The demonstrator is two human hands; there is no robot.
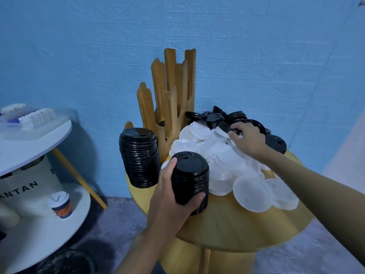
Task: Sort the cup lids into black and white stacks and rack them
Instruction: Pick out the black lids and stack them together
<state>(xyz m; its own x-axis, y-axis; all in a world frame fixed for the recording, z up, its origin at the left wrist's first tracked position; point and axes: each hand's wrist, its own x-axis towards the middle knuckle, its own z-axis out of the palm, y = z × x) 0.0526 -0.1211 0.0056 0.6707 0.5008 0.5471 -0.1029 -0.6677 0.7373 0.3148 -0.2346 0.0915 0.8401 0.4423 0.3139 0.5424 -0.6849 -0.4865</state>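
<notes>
Standing black lid stack sits just left of your left hand | that hand wraps a second black stack, fingers curled round it, at the yellow table's near edge | wooden rack beyond it | loose white lids heaped between your hands | your right hand pinches a loose black lid.

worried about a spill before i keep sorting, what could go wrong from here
1. The tall black lid stack stands right at the yellow table's left rim; a nudge from the left hand, which grips a shorter black stack, could tip it off.
2. White lids lie loose near the front rim; the right hand pulling a black lid from the pile may slide them off.
</notes>
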